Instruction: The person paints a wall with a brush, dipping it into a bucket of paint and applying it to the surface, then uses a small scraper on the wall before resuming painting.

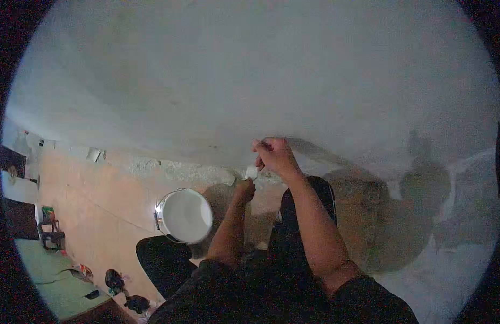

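Observation:
In the head view, my left hand (245,189) is closed low in front of the wall, around the lower end of a small flat white piece (252,172). The kind of tool is too blurred to tell. Just above and to the right, my right hand (277,157) is held close to the wall with its fingers curled together. Whatever those fingers may hold is hidden. A white bucket (186,215) with a wire handle stands on the floor left of my left forearm, pale inside.
A large pale wall (271,75) rises ahead, with a rough, patchy strip (190,171) along its base. Dark bags (114,279) lie on the tan floor at lower left, near a green surface (50,275) and a dark chair (51,236). My knees are bent on both sides.

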Action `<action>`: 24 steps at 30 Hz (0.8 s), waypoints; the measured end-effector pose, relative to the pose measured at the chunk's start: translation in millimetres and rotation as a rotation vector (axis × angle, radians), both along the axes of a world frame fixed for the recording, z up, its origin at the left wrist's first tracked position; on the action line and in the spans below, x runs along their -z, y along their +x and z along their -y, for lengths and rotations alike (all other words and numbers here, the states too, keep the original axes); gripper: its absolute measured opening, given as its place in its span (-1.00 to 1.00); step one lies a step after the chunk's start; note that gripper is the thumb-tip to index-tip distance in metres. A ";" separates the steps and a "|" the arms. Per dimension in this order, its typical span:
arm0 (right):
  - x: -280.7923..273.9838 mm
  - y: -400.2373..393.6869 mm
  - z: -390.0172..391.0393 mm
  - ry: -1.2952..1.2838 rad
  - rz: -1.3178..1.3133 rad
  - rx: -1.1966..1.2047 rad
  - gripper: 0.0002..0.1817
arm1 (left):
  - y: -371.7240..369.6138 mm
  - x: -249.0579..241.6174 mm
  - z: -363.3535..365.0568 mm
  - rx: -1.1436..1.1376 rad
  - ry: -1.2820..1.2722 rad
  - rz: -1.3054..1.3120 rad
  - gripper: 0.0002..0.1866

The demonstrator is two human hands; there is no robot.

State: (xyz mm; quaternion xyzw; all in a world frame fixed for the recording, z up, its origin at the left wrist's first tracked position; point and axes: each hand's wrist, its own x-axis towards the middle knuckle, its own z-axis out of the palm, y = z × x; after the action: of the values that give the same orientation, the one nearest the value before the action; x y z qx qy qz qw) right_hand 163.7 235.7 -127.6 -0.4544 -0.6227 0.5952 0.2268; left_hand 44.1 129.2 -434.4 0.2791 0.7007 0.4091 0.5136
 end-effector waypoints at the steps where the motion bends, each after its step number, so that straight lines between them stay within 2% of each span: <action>1: -2.4 -0.3 -0.1 0.006 0.000 -0.007 -0.65 | -6.9 35.0 -6.9 0.270 0.275 -0.549 -0.72; 2: -5.9 1.4 1.3 0.015 0.019 -0.002 -0.65 | -5.8 2.4 -11.0 0.540 0.545 -1.102 -0.79; 3: -8.4 2.8 3.6 0.022 0.037 0.003 -0.65 | -12.6 -31.3 -15.2 0.620 0.231 -1.009 -0.83; 6: -5.6 6.7 1.9 -0.030 0.013 -0.012 -0.67 | -22.3 -101.3 -23.3 0.590 0.349 -1.130 -0.79; 7: -9.7 7.4 4.1 -0.024 0.006 -0.017 -0.67 | -27.6 -125.2 -18.8 0.415 0.171 -0.573 -0.74; 8: -13.7 7.6 5.6 -0.014 0.031 -0.002 -0.67 | -29.0 -156.7 -17.6 0.409 0.175 -0.583 -0.74; 10: -20.3 8.8 7.6 -0.002 0.047 0.012 -0.67 | -25.6 -232.1 -11.3 0.090 -0.029 -0.213 -0.69; 11: -22.0 10.1 9.2 -0.018 0.031 0.014 -0.67 | -21.2 -273.8 -2.3 -0.132 -0.056 0.180 -0.64; 13: -23.2 12.0 12.1 -0.035 0.012 0.015 -0.66 | -22.8 -326.4 7.4 -0.161 -0.016 0.150 -0.63; 16: -22.7 13.6 14.9 0.000 -0.028 0.035 -0.66 | -26.2 -378.9 24.0 -0.208 0.059 0.147 -0.61; 18: -24.4 15.3 15.5 -0.007 0.085 0.000 -0.65 | -31.2 -388.4 30.1 -0.224 0.104 0.166 -0.60; 20: -19.7 16.0 15.9 -0.002 0.073 0.012 -0.65 | -35.1 -385.0 36.7 -0.175 0.490 0.428 -0.58; 21: -18.1 17.5 15.0 0.004 0.065 0.024 -0.64 | -33.6 -377.7 27.1 -0.251 0.465 0.317 -0.58; 24: -12.1 20.3 7.9 0.029 0.073 -0.002 -0.63 | -39.5 -312.7 -5.2 -0.353 0.306 0.252 -0.61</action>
State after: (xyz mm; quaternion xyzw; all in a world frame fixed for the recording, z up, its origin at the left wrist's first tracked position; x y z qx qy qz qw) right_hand 184.0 227.8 -115.5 -0.4717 -0.6398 0.5693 0.2099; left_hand 4.6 134.4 -121.7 0.1736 0.5991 0.6251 0.4692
